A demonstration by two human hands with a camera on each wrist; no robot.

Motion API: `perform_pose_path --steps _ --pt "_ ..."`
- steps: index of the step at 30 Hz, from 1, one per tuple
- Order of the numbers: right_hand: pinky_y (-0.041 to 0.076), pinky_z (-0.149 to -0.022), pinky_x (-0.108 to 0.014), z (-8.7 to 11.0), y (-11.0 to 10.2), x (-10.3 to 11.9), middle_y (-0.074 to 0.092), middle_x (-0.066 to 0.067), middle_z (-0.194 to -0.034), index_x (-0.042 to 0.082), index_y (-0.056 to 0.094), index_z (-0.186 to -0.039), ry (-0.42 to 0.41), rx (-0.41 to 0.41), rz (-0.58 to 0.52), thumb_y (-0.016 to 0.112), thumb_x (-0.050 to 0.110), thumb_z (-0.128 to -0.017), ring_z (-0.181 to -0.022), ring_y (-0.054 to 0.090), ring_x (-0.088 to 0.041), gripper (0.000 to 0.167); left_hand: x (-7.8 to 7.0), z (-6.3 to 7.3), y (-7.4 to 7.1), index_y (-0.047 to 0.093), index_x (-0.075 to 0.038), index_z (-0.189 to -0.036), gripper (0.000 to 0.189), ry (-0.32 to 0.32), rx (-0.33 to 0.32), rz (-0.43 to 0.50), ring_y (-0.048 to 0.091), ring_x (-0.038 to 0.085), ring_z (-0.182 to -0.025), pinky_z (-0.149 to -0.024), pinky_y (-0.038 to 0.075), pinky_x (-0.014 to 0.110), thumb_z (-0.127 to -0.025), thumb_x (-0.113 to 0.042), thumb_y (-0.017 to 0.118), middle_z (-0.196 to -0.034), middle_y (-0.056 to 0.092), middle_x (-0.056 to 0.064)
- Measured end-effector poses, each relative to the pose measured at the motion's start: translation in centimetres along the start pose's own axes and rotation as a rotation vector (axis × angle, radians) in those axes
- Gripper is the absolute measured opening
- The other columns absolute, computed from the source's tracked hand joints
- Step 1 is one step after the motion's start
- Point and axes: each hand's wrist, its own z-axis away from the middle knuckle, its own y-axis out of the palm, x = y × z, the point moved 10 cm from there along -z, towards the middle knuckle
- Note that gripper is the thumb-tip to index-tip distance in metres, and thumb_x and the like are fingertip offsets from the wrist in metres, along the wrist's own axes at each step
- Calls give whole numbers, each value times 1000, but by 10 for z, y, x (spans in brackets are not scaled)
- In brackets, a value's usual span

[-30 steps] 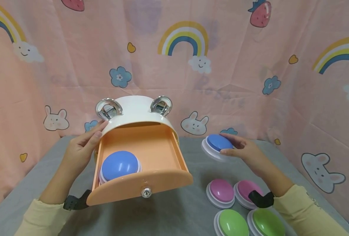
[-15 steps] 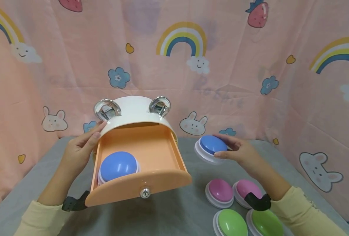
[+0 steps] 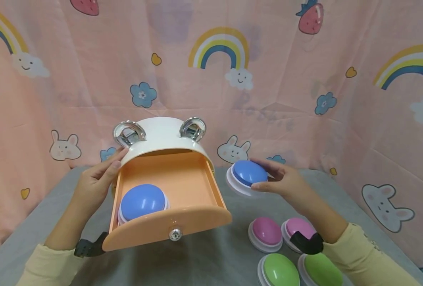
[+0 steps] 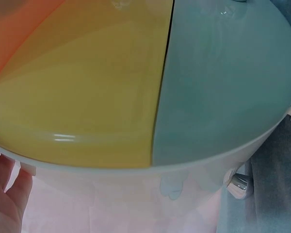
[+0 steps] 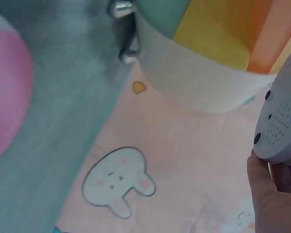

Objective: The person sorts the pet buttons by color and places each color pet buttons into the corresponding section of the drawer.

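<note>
A white rounded drawer box with silver rings on top stands at centre left in the head view. Its orange drawer is pulled out and shows a silver knob. Inside, at the left, lies a blue push button. My left hand grips the box's left upper edge, thumb in front; the left wrist view shows the yellow panel and teal panel. To the right of the drawer, my right hand holds a second blue push button above the table, its perforated white base visible in the right wrist view.
On the grey table, two pink push buttons and two green ones sit at the front right, partly under my right forearm. A pink printed curtain hangs behind and along both sides.
My right hand has carried the blue push button leftward, closer to the drawer. The left hand keeps its grip on the box, and the view has shifted slightly.
</note>
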Motion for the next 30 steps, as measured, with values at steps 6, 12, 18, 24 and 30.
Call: perform_pose_path --steps 6,12,18,24,30 --pt "53 -101 -47 2 8 15 47 -14 -152 15 46 -150 -43 8 -39 76 27 -88 -137 50 -39 70 1 0 0 52 -27 -146 41 -5 1 -2 40 18 -146 -94 36 -1 -105 -32 47 -155 44 1" --pt "54 -99 -47 2 14 24 48 -15 -151 14 47 -148 -58 6 -54 77 24 -87 -134 53 -40 69 1 0 0 51 -27 -146 41 -6 7 -2 40 30 -145 -94 37 0 -106 -32 47 -155 44 2" --pt "53 -100 -48 1 19 29 47 -15 -152 16 47 -149 -40 7 -60 78 26 -86 -135 52 -40 71 -1 0 1 51 -25 -147 42 -5 10 3 39 33 -144 -93 36 0 -106 -31 46 -156 43 3" --pt "54 -99 -47 -3 27 35 50 -13 -150 17 48 -148 -31 20 -83 79 26 -85 -133 55 -38 70 0 0 1 51 -26 -147 42 -7 9 4 39 31 -145 -93 35 -2 -106 -32 47 -156 44 3" --pt "54 -100 -46 -9 42 45 52 -10 -149 18 49 -147 -58 68 -143 80 26 -84 -133 55 -35 71 0 0 0 52 -26 -146 41 -1 2 0 40 31 -144 -93 35 -3 -105 -31 47 -155 45 3"
